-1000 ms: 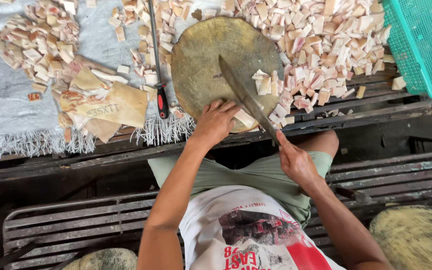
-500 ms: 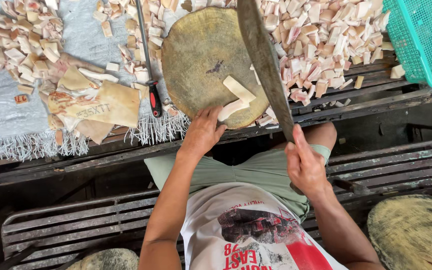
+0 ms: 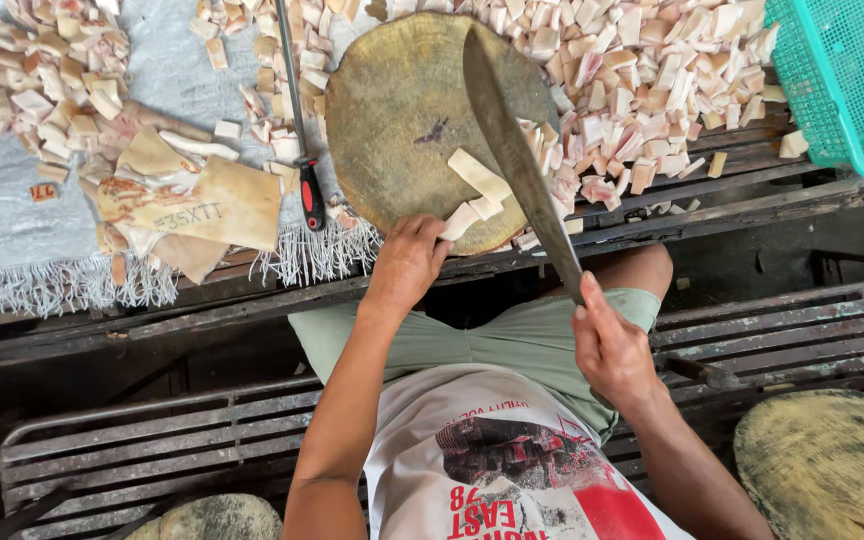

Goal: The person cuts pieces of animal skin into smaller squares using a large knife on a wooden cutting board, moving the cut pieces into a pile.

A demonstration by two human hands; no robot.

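Observation:
A round wooden chopping block [image 3: 402,110] lies on the slatted bench in front of me. My left hand [image 3: 409,262] holds a pale strip of cut material [image 3: 472,195] flat on the block's near edge. My right hand [image 3: 612,345] grips the handle of a long cleaver [image 3: 512,150], whose blade is raised and points away over the block's right side, above the strip.
Heaps of small pale cut pieces [image 3: 642,80] lie right of the block and at far left [image 3: 42,90] on a grey cloth. Larger tan slabs [image 3: 202,205] and a red-handled tool [image 3: 304,170] lie left. A green plastic basket [image 3: 842,80] stands at the right. Another round block [image 3: 832,470] sits lower right.
The cleaver was down across the block a second ago; it has swung up and stays raised. My left hand has slid a fresh strip onto the block's near edge.

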